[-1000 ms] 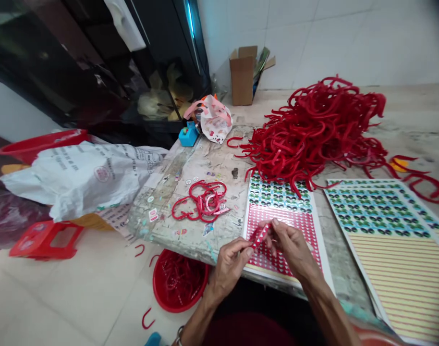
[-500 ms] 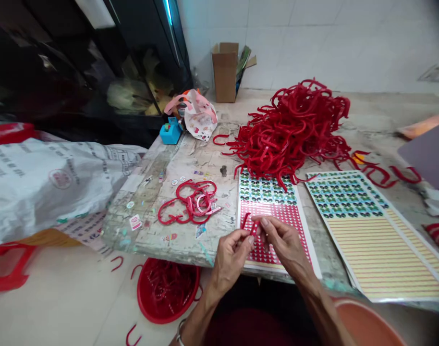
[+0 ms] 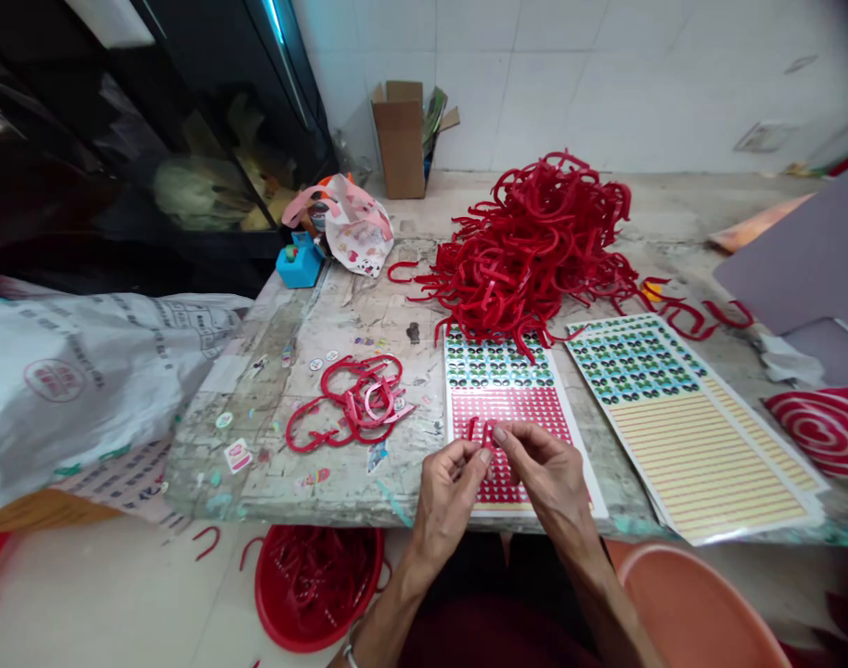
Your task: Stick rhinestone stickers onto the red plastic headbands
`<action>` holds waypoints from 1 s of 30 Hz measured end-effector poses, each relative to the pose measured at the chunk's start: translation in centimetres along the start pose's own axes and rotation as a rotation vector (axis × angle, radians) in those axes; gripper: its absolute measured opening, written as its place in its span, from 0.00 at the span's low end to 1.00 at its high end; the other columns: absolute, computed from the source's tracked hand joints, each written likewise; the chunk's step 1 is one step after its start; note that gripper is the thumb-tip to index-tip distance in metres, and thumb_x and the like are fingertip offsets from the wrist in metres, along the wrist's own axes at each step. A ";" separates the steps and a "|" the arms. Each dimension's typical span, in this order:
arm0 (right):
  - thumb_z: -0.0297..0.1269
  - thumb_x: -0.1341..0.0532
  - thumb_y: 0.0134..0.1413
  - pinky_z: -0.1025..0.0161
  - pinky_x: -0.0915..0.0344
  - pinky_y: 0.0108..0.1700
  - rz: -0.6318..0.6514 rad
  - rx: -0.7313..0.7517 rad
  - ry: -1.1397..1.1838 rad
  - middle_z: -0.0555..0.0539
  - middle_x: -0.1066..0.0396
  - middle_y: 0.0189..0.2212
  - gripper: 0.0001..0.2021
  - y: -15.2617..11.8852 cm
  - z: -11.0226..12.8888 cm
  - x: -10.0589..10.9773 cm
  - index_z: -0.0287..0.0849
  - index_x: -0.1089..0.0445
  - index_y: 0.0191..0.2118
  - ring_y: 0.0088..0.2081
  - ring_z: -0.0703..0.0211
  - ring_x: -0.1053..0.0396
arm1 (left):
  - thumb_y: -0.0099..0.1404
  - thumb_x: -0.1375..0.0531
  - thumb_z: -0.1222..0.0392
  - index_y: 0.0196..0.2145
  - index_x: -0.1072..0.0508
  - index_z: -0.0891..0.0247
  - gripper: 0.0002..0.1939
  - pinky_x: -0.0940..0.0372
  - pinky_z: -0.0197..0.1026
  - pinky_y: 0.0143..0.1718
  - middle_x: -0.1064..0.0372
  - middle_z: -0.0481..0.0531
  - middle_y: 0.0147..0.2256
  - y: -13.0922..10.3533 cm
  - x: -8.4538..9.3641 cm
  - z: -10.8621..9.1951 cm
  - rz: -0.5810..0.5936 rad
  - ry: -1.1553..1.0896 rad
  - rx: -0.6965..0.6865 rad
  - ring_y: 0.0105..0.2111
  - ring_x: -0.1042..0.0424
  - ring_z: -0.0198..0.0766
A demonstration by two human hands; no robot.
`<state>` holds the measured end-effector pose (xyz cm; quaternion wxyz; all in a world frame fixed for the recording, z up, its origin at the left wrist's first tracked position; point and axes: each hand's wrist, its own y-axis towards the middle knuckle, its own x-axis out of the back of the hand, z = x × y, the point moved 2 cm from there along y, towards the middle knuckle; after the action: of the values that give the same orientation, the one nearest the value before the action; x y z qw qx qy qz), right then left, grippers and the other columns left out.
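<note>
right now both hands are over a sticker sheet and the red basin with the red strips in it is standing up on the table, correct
Not quite: the head view shows the red basin with its red strips below the table, not on it. The left hand and right hand are over a sticker sheet.

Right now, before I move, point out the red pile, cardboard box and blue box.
Red pile point(image 3: 528, 269): head view, on its middle.
Cardboard box point(image 3: 400, 153): head view, on its front wall.
Blue box point(image 3: 300, 271): head view, on its front.
</note>
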<state>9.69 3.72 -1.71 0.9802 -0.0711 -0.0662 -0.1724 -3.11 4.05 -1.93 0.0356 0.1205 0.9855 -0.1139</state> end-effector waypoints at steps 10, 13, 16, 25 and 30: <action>0.41 0.39 0.50 0.68 0.44 0.23 0.047 0.116 -0.085 0.51 0.35 0.21 0.10 0.2 0.1 1.5 0.38 0.32 0.26 0.22 0.66 0.41 | 0.62 0.46 0.55 0.28 0.31 0.68 0.13 0.49 0.33 0.24 0.44 0.45 0.21 -0.6 -2.1 0.5 -0.060 0.176 -0.049 0.22 0.47 0.30; 0.38 0.42 0.53 0.68 0.44 0.24 0.065 0.203 -0.176 0.52 0.37 0.21 0.09 0.3 0.2 2.2 0.40 0.35 0.26 0.22 0.66 0.42 | 0.62 0.46 0.55 0.27 0.31 0.68 0.13 0.50 0.33 0.23 0.46 0.44 0.21 -0.6 -2.7 0.5 -0.071 0.231 -0.050 0.22 0.49 0.29; 0.35 0.44 0.54 0.67 0.45 0.25 0.060 0.320 -0.259 0.53 0.39 0.22 0.07 0.3 -0.2 2.9 0.41 0.37 0.27 0.22 0.66 0.43 | 0.61 0.46 0.55 0.27 0.31 0.68 0.13 0.50 0.33 0.23 0.46 0.44 0.21 -0.4 -3.4 0.4 -0.070 0.258 -0.054 0.22 0.49 0.29; 0.30 0.46 0.55 0.66 0.42 0.29 0.011 0.436 -0.275 0.52 0.40 0.25 0.03 0.8 -2.4 3.2 0.42 0.40 0.30 0.25 0.64 0.40 | 0.60 0.45 0.55 0.27 0.31 0.68 0.12 0.48 0.33 0.24 0.42 0.45 0.21 0.3 -4.6 1.0 -0.081 0.165 -0.024 0.22 0.46 0.30; 0.31 0.47 0.56 0.66 0.41 0.29 0.018 0.433 -0.212 0.51 0.39 0.25 0.03 0.8 -1.9 2.9 0.42 0.40 0.31 0.26 0.64 0.40 | 0.62 0.46 0.55 0.31 0.31 0.68 0.12 0.45 0.33 0.26 0.39 0.47 0.25 0.1 -4.4 0.6 -0.066 0.114 -0.027 0.25 0.43 0.31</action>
<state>12.85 3.22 -3.25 0.9617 0.1225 -0.2034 -0.1372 1.23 3.03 -2.08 -0.0229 0.0935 0.9908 -0.0949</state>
